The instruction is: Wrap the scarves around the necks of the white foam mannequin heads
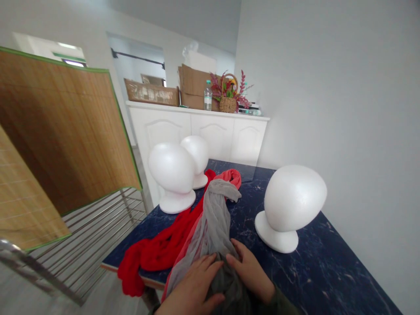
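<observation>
My left hand (197, 282) lies on a dark grey-green scarf (231, 284) at the near edge of the table, fingers stretched out and thumb apart. On the scarf's right side rests my right hand (251, 271), its thumb and forefinger spread; the other fingers are hidden. Just beyond, a light grey scarf (216, 210) runs away from me along the table. Beside it are a coral-pink scarf (232, 176) and a bright red scarf (160, 245), whose end hangs over the left edge.
On the dark blue marbled table (315, 271) stand three white foam heads: one at the right (295, 199), one at the left (172, 168), another behind it (197, 153). A white cabinet (210, 131) carries boxes, a bottle and a flower basket. A metal rack (95, 238) with bamboo mats stands left.
</observation>
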{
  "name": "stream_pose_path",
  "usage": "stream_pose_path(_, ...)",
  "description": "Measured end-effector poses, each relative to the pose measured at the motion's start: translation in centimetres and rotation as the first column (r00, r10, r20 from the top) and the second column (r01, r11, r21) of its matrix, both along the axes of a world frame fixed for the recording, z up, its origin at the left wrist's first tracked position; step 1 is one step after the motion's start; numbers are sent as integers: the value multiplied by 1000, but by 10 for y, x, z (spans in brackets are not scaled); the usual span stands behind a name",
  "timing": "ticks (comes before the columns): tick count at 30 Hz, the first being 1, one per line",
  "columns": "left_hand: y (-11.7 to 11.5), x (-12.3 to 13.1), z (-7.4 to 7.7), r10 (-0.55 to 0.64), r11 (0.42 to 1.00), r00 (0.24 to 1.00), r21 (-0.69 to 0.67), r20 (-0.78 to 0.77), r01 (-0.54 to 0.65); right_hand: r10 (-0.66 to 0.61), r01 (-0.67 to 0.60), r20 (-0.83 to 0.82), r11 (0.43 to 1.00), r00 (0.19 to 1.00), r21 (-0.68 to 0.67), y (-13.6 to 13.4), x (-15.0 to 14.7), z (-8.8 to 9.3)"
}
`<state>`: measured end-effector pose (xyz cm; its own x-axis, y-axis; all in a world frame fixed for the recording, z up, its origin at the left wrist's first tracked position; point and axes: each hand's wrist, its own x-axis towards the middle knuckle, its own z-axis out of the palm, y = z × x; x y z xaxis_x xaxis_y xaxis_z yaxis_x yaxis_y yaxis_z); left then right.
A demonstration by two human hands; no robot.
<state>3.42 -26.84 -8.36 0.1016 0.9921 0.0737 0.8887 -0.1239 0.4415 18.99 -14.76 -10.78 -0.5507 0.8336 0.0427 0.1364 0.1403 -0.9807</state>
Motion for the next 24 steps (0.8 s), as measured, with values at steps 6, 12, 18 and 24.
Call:
stream_pose_path(6, -1, -19, -10, -31, 998, 999, 60, -14, 32, -863, 735, 80, 469, 498, 490, 11, 93, -13)
stream_pose_path(12, 5, -18, -8, -19, 992, 1000, 126, 17, 16, -895, 651, 55, 363, 442, 666, 63, 127, 3)
stream_pose_path(18, -12, -13, 4, -62, 986, 996, 162, 67, 50, -832, 579, 221, 520, 509, 627, 90, 103, 12)
stream_pose_path(24, -36, -29, 2, 26, 961, 996, 273, 91, -50, -768, 557, 309, 626, 561, 545, 99, 99, 11)
